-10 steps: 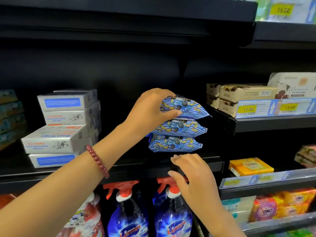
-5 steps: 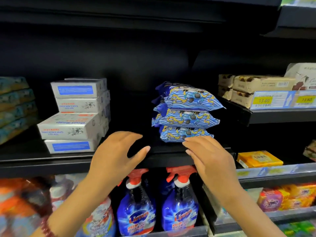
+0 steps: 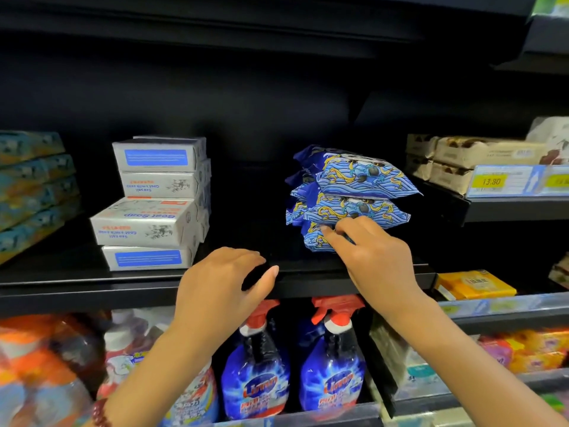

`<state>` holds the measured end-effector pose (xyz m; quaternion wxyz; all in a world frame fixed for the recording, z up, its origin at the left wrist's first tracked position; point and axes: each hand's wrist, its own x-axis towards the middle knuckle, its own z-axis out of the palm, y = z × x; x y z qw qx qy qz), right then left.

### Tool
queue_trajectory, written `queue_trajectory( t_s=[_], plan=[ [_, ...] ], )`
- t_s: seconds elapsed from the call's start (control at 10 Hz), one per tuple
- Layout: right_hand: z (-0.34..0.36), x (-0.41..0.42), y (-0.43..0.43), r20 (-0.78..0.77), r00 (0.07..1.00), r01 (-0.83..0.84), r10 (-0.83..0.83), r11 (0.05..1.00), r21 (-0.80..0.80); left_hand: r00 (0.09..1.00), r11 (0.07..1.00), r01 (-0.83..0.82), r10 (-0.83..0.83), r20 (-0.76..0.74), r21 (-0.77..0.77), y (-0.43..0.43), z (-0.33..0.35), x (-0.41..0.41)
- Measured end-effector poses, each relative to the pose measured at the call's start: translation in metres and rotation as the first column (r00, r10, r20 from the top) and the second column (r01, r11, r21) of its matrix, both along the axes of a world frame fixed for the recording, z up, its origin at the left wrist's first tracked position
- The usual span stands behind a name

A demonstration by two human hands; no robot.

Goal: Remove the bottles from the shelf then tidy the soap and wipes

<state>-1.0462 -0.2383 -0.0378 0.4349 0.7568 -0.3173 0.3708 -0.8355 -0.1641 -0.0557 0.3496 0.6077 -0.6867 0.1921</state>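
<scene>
Three blue patterned wipes packs [image 3: 354, 192] lie stacked on the black shelf [image 3: 154, 280], the top one jutting right. My right hand [image 3: 372, 257] rests its fingertips on the bottom pack, not clearly gripping it. My left hand [image 3: 224, 285] hovers at the shelf's front edge with its fingers apart and nothing in it. A stack of white goat soap boxes [image 3: 154, 204] stands to the left, uneven, with the third box from the top sticking out forward. No bottles stand on this shelf.
Blue spray bottles with red triggers [image 3: 255, 362] stand on the shelf below. Teal boxes [image 3: 34, 186] fill the far left. Beige boxes [image 3: 455, 161] and a yellow price tag [image 3: 491, 181] sit on the right-hand shelf, a yellow box [image 3: 474, 285] lower down.
My left hand has let go of the top wipes pack and dropped to the shelf edge. My right hand has risen from the shelf edge onto the bottom pack.
</scene>
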Motion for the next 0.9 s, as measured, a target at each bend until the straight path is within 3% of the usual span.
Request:
queue_trajectory(
  t_s=[0.8,0.9],
  plan=[
    [0.008,0.002,-0.014,0.018,0.997,-0.074,0.072,0.942,0.327,0.999,0.997,0.031,-0.030,0.025,-0.073,-0.002,0.003,0.001],
    [-0.004,-0.002,0.014,0.170,0.976,-0.191,0.139,0.920,0.342,0.993,0.986,0.115,-0.118,-0.015,-0.121,0.008,-0.009,0.000]
  ],
)
